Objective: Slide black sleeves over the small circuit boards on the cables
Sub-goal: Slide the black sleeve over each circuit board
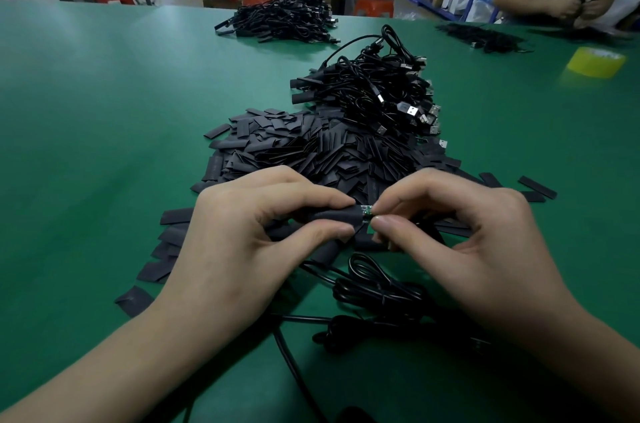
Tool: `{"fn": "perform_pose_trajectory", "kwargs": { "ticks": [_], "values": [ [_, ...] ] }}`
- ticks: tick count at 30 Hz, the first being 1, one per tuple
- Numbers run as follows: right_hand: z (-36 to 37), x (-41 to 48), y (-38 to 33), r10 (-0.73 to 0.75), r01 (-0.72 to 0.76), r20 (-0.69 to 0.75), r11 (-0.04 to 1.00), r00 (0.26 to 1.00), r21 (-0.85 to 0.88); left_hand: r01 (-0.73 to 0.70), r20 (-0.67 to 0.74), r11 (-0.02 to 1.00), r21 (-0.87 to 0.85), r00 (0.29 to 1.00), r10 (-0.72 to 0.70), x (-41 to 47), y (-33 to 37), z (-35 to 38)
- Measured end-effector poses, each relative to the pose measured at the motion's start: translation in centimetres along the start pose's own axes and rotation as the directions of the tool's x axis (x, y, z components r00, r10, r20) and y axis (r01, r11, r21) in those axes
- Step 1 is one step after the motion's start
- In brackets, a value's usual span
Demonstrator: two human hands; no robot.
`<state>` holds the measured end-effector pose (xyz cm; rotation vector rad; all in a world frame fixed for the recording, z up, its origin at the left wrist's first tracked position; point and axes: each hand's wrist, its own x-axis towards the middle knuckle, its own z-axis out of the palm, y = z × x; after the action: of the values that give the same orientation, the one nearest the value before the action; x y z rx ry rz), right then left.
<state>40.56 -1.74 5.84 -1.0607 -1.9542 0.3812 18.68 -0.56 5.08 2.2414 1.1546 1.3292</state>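
**A:** Nearest the camera?

**B:** A coiled black cable point(377, 291) on the green table point(104, 111), below the wrists.

**A:** And the hands?

**B:** Pinching a black sleeve point(332, 216) in the left hand point(242, 225), thumb against curled fingers. Pinching the small circuit board point(366, 211) in the right hand point(460, 235), green end just showing at the sleeve's mouth.

**A:** Beyond?

**B:** A heap of loose sleeves point(311, 149) just behind the knuckles, then a tangled bundle of cables point(381, 90) with USB plugs, touching the heap's far edge. Farther off, another cable pile point(287, 19), a yellow tape roll point(596, 62) at right, and a person's hands point(581, 8) at the far right edge.
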Motion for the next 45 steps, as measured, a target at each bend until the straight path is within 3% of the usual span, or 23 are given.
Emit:
{"fn": "perform_pose_trajectory", "kwargs": {
  "ticks": [11,21,32,34,36,38,41,45],
  "values": [
    [0.4,-0.1,-0.5,0.023,-0.023,-0.009,1.000,1.000,-0.003,-0.076,0.019,0.996,0.047,0.997,0.075,0.0,-0.2,0.0],
    [-0.1,0.1,-0.5,0.089,-0.090,0.020,0.994,0.996,0.061,-0.082,0.011,0.996,-0.028,0.997,0.082,0.0,0.1,0.2],
    [0.5,-0.1,-0.8,0.013,-0.014,-0.020,0.999,1.000,-0.040,-0.081,0.035,0.997,-0.002,0.996,0.081,0.2,-0.2,0.4],
    [0.5,0.0,-0.8,0.091,-0.089,-0.022,0.992,0.996,0.091,-0.049,0.010,0.998,-0.047,0.999,0.049,0.3,-0.2,0.4],
    [0.3,0.2,-0.8,0.236,-0.238,0.050,0.912,0.971,0.334,-0.024,-0.035,0.995,-0.093,0.999,0.021,0.3,-0.2,0.4],
    [0.1,0.4,-0.6,0.282,-0.320,0.151,0.836,0.948,0.447,-0.016,-0.059,0.994,-0.104,0.998,0.009,0.3,-0.2,0.3],
    [0.3,0.4,-0.7,0.258,-0.315,0.187,0.846,0.948,0.430,0.001,-0.104,0.999,-0.046,0.995,-0.005,0.2,-0.2,0.5],
    [1.0,-0.1,-1.1,0.152,-0.145,-0.025,0.971,0.988,0.188,0.032,-0.174,0.999,-0.035,0.984,-0.038,0.3,-0.2,0.6]
  ]
}}
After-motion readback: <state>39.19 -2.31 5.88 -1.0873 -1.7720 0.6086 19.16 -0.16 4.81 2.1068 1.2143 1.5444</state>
